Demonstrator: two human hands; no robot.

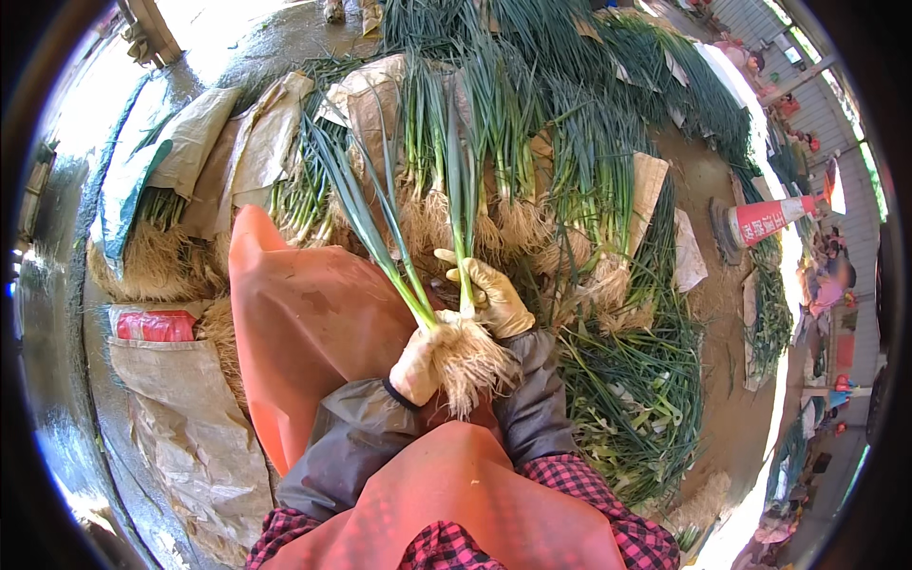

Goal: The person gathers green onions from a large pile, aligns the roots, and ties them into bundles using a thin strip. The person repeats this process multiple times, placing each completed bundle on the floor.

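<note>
My left hand [415, 369], in a pale glove, is closed around the lower ends of a few green onions [423, 311], just beside their bushy pale roots [470, 360]. Their long green leaves fan out upward, away from me. My right hand [500, 298], in a yellowish glove, has its fingers and thumb about the pale stem of the rightmost green onion [466, 274]. Some of its fingers are hidden behind that stem. Both hands are above my lap, over an orange apron [320, 306].
Rows of rooted green onions [513, 178] lie just ahead, some under tan sacking [263, 135]. Loose green leaves [634, 406] are heaped to the right. A red-and-white traffic cone [766, 219] bearing writing stands beyond. At left lies a tan sack [182, 413]. Other people [826, 281] sit far right.
</note>
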